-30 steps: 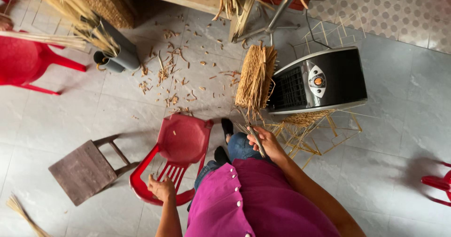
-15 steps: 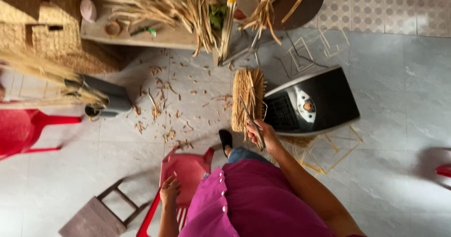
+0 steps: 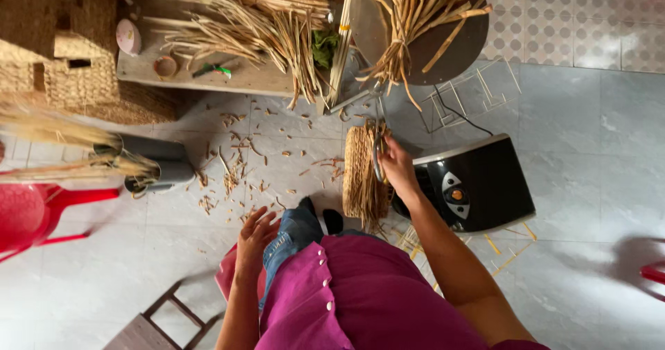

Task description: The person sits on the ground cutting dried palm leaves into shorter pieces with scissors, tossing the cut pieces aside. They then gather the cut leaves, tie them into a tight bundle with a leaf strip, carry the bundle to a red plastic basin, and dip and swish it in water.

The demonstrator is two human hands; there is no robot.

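the right hand (image 3: 398,166) has reached forward and now closes around a pair of scissors (image 3: 378,157), held against the upright bundle of straw (image 3: 361,177) that stands on the floor just left of the black machine (image 3: 478,187). a second ago that hand was lower, near the knee. the left hand (image 3: 255,235) has come off the red stool (image 3: 227,274) and hangs open, fingers spread, touching nothing. so the cutting tool is now up at the bundle. straw offcuts (image 3: 232,177) litter the tiles; more stalks lie on the far tabletop (image 3: 228,80).
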